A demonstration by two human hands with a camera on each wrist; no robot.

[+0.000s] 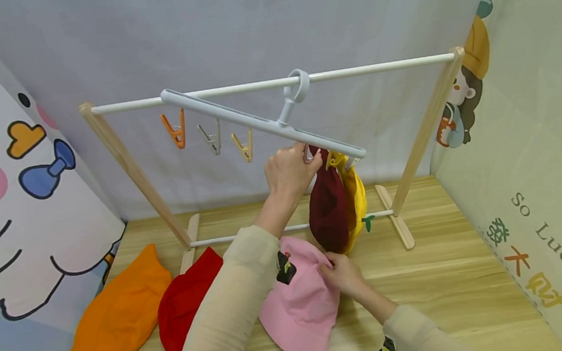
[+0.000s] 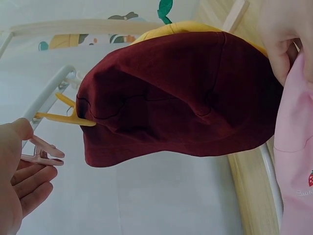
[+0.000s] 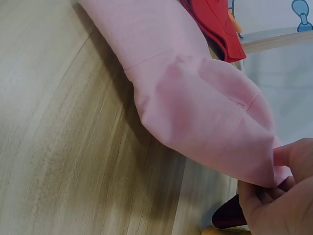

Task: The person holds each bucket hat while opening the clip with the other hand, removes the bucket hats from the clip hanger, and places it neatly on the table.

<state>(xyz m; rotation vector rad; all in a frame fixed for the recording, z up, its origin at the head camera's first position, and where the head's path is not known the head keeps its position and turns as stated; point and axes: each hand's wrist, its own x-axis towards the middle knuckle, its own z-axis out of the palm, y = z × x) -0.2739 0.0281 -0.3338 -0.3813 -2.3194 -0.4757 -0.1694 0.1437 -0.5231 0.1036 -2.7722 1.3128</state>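
Note:
My left hand (image 1: pixel 287 169) is raised to the underside of the grey hanger (image 1: pixel 257 121). Its thumb and fingers pinch a pale pink clothespin (image 2: pixel 45 151) that hangs there. Lower down, my right hand (image 1: pixel 345 274) grips the edge of a pink bucket hat (image 1: pixel 301 300), seen close up in the right wrist view. A strawberry patch shows on that hat in the left wrist view. Beside the left hand hang a maroon hat (image 2: pixel 171 98), held by a yellow clothespin (image 2: pixel 68 116), and a yellow hat (image 1: pixel 355 203) with a green sprout behind it. The hanger tilts down to the right.
Orange, grey and cream clothespins (image 1: pixel 244 146) hang from the hanger's left half. The hanger's hook loops over the white rail (image 1: pixel 381 69) of a wooden-legged rack. An orange hat (image 1: pixel 119 320) and a red hat (image 1: pixel 184 307) lie on the wood-grain table (image 1: pixel 448 289).

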